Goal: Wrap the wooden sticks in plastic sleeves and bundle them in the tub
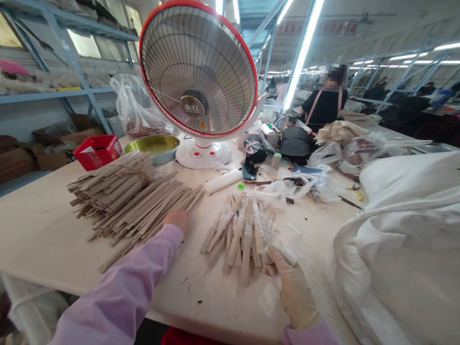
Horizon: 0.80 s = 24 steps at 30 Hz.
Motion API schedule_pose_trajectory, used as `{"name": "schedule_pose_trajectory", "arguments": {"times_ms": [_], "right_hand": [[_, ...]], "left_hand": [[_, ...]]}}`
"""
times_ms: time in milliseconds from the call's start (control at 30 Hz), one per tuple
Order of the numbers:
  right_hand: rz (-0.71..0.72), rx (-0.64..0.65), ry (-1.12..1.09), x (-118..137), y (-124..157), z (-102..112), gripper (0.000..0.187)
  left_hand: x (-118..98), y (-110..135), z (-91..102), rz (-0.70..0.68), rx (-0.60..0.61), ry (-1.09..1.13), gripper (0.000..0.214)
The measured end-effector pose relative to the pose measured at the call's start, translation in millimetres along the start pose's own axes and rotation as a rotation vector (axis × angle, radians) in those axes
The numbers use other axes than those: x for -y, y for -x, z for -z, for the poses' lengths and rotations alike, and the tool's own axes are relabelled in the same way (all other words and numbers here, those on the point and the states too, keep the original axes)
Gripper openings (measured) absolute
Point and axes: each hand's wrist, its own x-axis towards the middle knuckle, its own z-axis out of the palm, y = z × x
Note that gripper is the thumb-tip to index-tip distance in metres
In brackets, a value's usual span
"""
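My bare left hand (176, 219) rests at the right edge of a big pile of flat grey-brown strips (143, 207). Its fingers are mostly hidden, so their grip is unclear. On the right, my right hand (297, 291) wears a pale glove, with its fingertips close together beside a smaller group of strips. Those strips (246, 252) fan out in several small bundles, with clear film around their middles. Thin clear plastic (289, 239) shows above and below the gloved fingers. What lies between them, if anything, I cannot make out.
A red-rimmed fan-shaped heater (198, 69) stands behind the strips, near a gold-coloured basin (154, 144) and a red box (98, 152). A white roll (223, 181) lies behind the bundles. A large white sack (417, 243) bulges over the table's right side. Another person (325, 103) is farther back.
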Motion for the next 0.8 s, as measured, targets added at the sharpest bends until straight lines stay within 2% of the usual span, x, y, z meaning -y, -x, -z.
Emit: {"name": "schedule_pose_trajectory", "arguments": {"times_ms": [133, 267, 300, 367, 467, 533, 600, 667, 800], "right_hand": [[0.012, 0.017, 0.008, 4, 0, 3, 0.028], [0.013, 0.024, -0.058, 9, -3, 2, 0.032], [0.023, 0.023, -0.079, 10, -5, 2, 0.031], [0.019, -0.005, -0.135, 13, -8, 1, 0.029], [-0.026, -0.063, -0.218, 14, -11, 0, 0.027], [-0.042, -0.086, -0.227, 16, -10, 0, 0.028], [-0.019, -0.108, -0.212, 20, -8, 0, 0.030], [0.029, -0.134, -0.158, 27, -4, 1, 0.032], [0.083, -0.182, 0.111, 32, 6, 0, 0.036]], "left_hand": [[3, 8, 12.2, -0.008, -0.020, 0.083, 0.023], [-8, 45, 34.0, -0.114, 0.009, 0.253, 0.017], [-14, 60, 39.4, -0.170, 0.043, 0.344, 0.018], [-29, 92, 49.1, -0.312, 0.194, 0.759, 0.024], [-51, 136, 58.3, -0.379, 0.403, 1.014, 0.028], [-62, 153, 60.5, -0.402, 0.447, 1.018, 0.027], [-68, 161, 60.7, -0.412, 0.445, 0.961, 0.024], [-72, 161, 60.2, -0.400, 0.447, 0.888, 0.023], [-77, 156, 59.1, -0.363, 0.430, 0.828, 0.022]]}}
